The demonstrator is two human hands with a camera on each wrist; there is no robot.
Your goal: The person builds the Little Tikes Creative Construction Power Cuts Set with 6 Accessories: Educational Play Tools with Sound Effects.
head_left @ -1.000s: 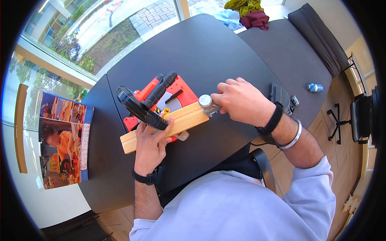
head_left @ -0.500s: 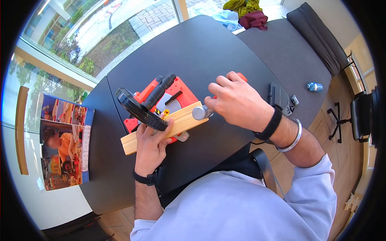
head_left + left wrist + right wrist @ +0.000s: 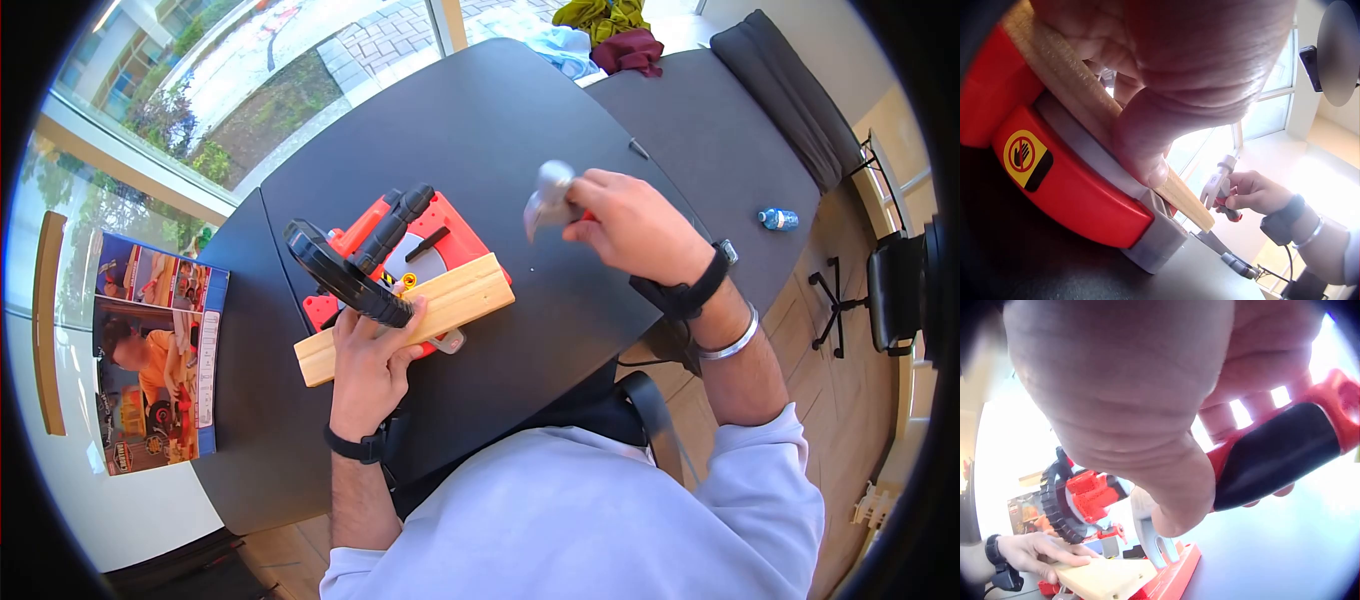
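Note:
A wooden board (image 3: 450,305) lies tilted across the red base (image 3: 450,228) of a toy circular saw (image 3: 345,270). My left hand (image 3: 368,370) grips the board near its middle, thumb along one side in the left wrist view. Up and right of the board's far end, my right hand (image 3: 640,225) holds a grey toy claw hammer (image 3: 553,195), blurred in the head view. Its red and black handle (image 3: 1279,456) lies across my curled fingers in the right wrist view. The hammer head is apart from the board. A small hole shows near the board's end.
A picture box (image 3: 160,350) stands at the table's left edge by the window. A small dark object (image 3: 638,149) lies on the table's far right part, a blue bottle (image 3: 778,219) beyond it. Clothes (image 3: 628,50) are piled at the back.
My right hand first brought the hammer leftward over the board's end, then lifted it away up and to the right. My left hand has kept its grip on the board.

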